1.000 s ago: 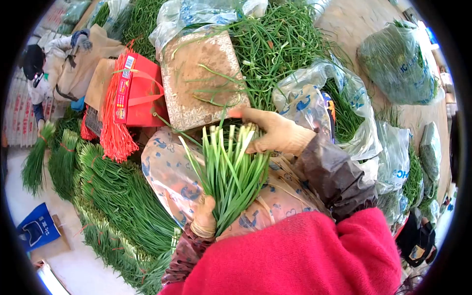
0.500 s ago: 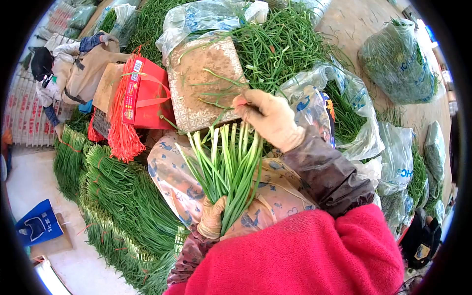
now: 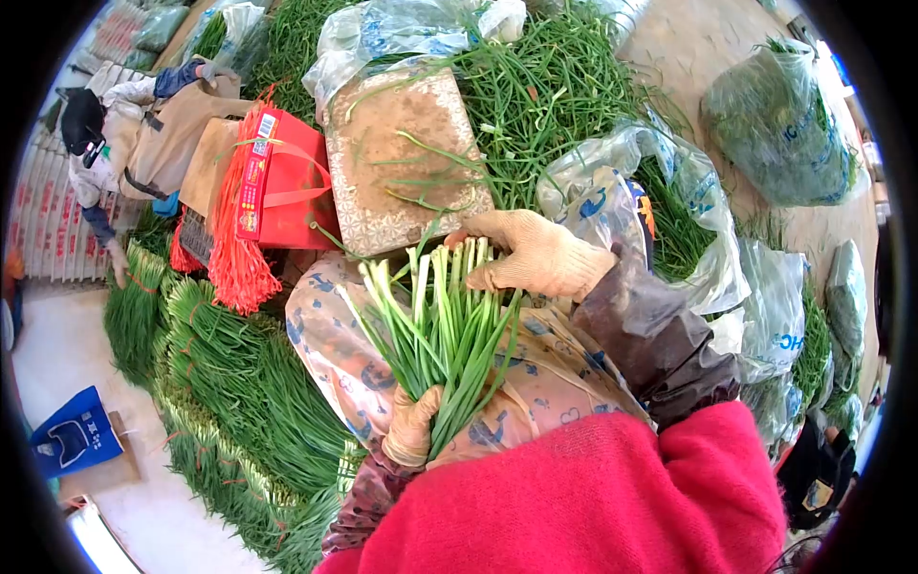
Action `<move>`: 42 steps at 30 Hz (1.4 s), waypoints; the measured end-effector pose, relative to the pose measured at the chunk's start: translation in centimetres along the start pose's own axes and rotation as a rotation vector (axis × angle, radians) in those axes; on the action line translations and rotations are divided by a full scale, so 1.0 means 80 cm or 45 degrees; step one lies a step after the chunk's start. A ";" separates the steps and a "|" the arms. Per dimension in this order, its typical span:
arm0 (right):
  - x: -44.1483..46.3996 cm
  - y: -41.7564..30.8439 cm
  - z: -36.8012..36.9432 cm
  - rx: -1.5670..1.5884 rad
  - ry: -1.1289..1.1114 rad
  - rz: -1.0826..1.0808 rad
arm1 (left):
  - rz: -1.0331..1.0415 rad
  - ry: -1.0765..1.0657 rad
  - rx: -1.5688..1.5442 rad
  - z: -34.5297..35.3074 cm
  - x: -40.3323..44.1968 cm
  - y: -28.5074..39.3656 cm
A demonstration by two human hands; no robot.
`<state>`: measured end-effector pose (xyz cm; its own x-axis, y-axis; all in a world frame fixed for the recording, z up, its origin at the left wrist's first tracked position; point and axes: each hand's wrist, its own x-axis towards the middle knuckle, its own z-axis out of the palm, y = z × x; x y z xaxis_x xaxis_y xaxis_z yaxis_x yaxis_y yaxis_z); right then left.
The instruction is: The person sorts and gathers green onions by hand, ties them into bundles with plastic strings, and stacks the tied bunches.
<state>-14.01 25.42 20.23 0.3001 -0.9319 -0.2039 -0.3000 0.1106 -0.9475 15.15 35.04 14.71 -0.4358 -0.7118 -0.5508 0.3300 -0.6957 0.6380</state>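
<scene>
Bunch of green stalks [image 3: 438,330]: located above the person's lap, in front of the pink sweater [image 3: 564,488], and over the patterned covering [image 3: 330,320] on the legs. The left hand [image 3: 413,428], gloved in a pale knit, is closed around the lower part of the bunch, thumb lying across the near face of the stalks. The right hand [image 3: 531,253], likewise gloved, is at the upper right of the bunch. Its fingers and thumb are bent toward one another with a narrow space between, set about the pale ends on that side; whether any single stalk is pinched cannot be told.

Condition of the bunch: stalks whitish at the top, turning mid-green downward. They fan out above the left hand and narrow into its grasp. The tops are uneven, and one thin stalk strays outward at the left. No tie is visible on it.

Adjacent: a worn board [image 3: 406,158] with patterned edges stands just beyond the tops, some loose stalks lying across it. Left of the board is a red box [image 3: 292,182], with red strings [image 3: 239,253] draped down its side.
</scene>
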 end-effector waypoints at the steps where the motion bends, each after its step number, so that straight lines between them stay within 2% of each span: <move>1: 0.001 0.011 0.010 0.107 0.155 0.032 | -0.009 -0.008 0.010 0.002 -0.002 0.004; 2: 0.004 0.008 0.012 0.117 0.147 0.028 | -0.016 -0.012 0.019 0.005 -0.004 0.008; 4: 0.009 0.000 0.014 0.214 0.372 0.289 | 0.023 0.005 0.068 0.008 -0.006 0.008; 5: 0.011 0.004 0.012 0.176 0.468 0.235 | 0.026 -0.013 0.100 0.012 -0.007 0.011; 8: 0.035 0.045 -0.013 0.589 0.626 0.387 | -0.014 -0.075 0.070 0.031 -0.010 0.024; 9: 0.037 0.048 -0.027 0.662 0.421 0.419 | -0.037 -0.138 0.119 0.032 -0.010 0.028; 10: 0.040 0.051 -0.029 0.662 0.423 0.420 | -0.061 -0.199 0.166 0.032 -0.009 0.031; 13: 0.055 0.053 -0.019 0.676 -0.386 0.004 | -0.202 -0.263 0.197 0.027 -0.001 0.035; 14: 0.059 0.043 -0.015 0.828 -0.640 0.109 | -0.268 -0.258 0.224 0.031 0.002 0.038; 18: 0.088 0.034 0.028 0.575 -1.263 0.028 | -0.381 -0.369 0.112 0.035 0.011 0.044; 19: 0.089 0.033 0.028 0.520 -1.325 0.117 | -0.387 -0.339 0.138 0.023 0.011 0.037; 20: 0.087 0.025 0.018 0.366 -1.225 0.158 | -0.402 -0.345 0.139 0.024 0.012 0.038; 22: 0.072 -0.011 -0.020 0.014 -0.581 0.108 | -0.311 -0.271 0.160 0.029 0.010 0.040; 24: 0.067 0.001 -0.069 0.439 -0.092 0.166 | -0.287 -0.272 0.210 0.017 0.011 0.033; 26: 0.059 0.037 -0.106 0.716 0.273 0.103 | -0.246 -0.168 0.020 0.013 0.011 0.028; 28: 0.042 0.081 -0.119 -0.305 0.424 0.040 | -0.205 -0.172 0.016 0.008 0.012 0.028; 30: 0.003 0.048 -0.104 -0.558 -0.046 0.286 | -0.094 -0.152 -0.009 0.008 0.012 0.030; 32: -0.020 0.101 -0.056 0.648 -0.468 0.172 | -0.071 -0.144 0.047 -0.002 0.013 0.028; 34: -0.028 0.062 -0.002 1.161 -0.488 -0.052 | -0.015 -0.182 -0.043 0.006 0.014 0.033; 37: -0.023 0.063 0.032 1.263 -0.389 -0.012 | 0.045 -0.348 0.006 0.022 0.020 0.048; 40: -0.004 0.034 0.052 1.400 -0.323 -0.066 | 0.044 -0.429 0.674 -0.020 0.031 0.038; 42: 0.015 0.044 0.057 1.470 -0.435 -0.101 | -0.106 -0.517 0.451 0.015 0.033 0.047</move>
<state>-10.55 26.29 15.56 0.5573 -0.8300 -0.0246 0.6643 0.4634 -0.5865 14.21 30.64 16.30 -0.7601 -0.5121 -0.4000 0.0084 -0.6232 0.7820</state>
